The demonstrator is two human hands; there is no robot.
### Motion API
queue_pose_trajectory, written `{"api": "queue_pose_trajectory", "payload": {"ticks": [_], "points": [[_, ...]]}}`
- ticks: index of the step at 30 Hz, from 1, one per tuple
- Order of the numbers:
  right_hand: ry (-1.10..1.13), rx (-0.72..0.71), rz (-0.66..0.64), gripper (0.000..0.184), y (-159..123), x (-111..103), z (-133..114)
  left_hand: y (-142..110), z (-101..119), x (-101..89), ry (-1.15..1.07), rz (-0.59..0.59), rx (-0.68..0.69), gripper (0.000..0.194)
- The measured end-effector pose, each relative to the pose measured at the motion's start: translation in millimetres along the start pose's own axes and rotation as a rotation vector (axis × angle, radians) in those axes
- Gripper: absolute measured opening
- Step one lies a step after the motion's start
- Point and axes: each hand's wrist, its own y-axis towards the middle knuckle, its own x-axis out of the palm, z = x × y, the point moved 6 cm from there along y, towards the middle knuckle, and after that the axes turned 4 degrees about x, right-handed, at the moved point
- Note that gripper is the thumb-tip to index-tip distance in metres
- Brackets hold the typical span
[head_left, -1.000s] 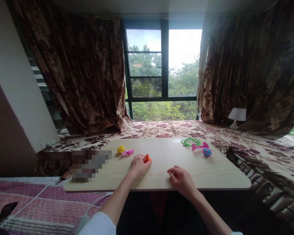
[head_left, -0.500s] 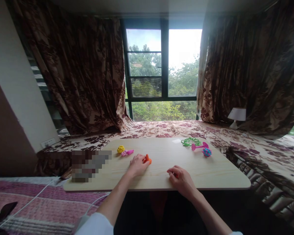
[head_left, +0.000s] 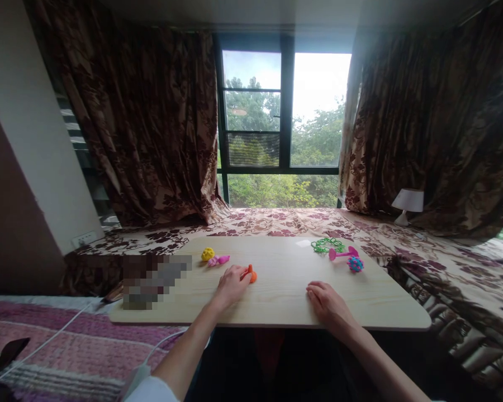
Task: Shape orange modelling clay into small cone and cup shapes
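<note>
My left hand point(head_left: 231, 287) is closed at the fingertips around the side of a small orange toy point(head_left: 252, 273). The toy has an upright stem and a rounded lower part; its left side is hidden by my fingers. To the right, my right hand point(head_left: 327, 301) lies palm down on the pale wooden table point(head_left: 276, 310), fingers loosely extended and nothing visible in them. Beyond my left hand sit a yellow knobbly toy point(head_left: 208, 254) and a pink toy point(head_left: 218, 261) with a lighter, lumpy end.
At the back right lie green beaded strings point(head_left: 327, 245), a pink piece with flared ends point(head_left: 342, 253) and a blue ball with pink knobs point(head_left: 355, 264). A blurred-out patch point(head_left: 157, 282) covers the table's left side. A white lamp point(head_left: 407, 201) stands on the window ledge.
My right hand has shifted right and flattened onto the table; a small red spot seen at its fingers is now out of sight. My left hand stays at the orange toy.
</note>
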Motion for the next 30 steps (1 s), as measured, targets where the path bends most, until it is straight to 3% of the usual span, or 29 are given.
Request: {"api": "queue_pose_trajectory", "payload": {"ticks": [3,6,10,12,14,17,19,23,27,30], "points": [[-0.109,-0.060,-0.025,0.032,-8.6,4.5,-21.6,-2.6,4.3,3.2,-0.009,0.024,0.046,0.020],[-0.196,-0.039,-0.063,0.035,17.2,17.6,-28.9,-2.1,4.6,5.1,-0.018,0.080,0.041,0.025],[-0.263,0.142,-0.111,0.040,55.4,23.3,3.1,-6.9,-5.5,-1.6,-0.076,0.151,0.032,0.033],[-0.270,0.214,-0.119,0.041,50.3,17.6,24.1,-12.0,-16.0,-7.9,-0.130,0.195,0.006,0.036],[-0.233,0.189,-0.140,0.043,29.3,11.7,32.5,-16.5,-27.0,-13.2,-0.204,0.236,-0.035,0.036],[-0.194,0.029,-0.152,0.045,-6.4,6.8,12.7,-19.8,-38.0,-16.9,-0.333,0.284,-0.097,0.037],[-0.219,-0.040,-0.124,0.045,-14.1,9.7,-11.0,-20.5,-40.3,-17.5,-0.401,0.306,-0.126,0.038],[-0.240,0.055,-0.130,0.047,23.0,32.7,-35.8,-22.6,-36.8,-19.9,-0.468,0.312,-0.141,0.036],[-0.256,0.220,-0.100,0.046,60.5,37.4,-8.9,-25.4,-34.1,-24.1,-0.477,0.302,-0.129,0.034],[-0.249,0.179,-0.080,0.041,43.0,24.6,17.2,-26.3,-34.9,-24.5,-0.477,0.306,-0.134,0.034]]}}
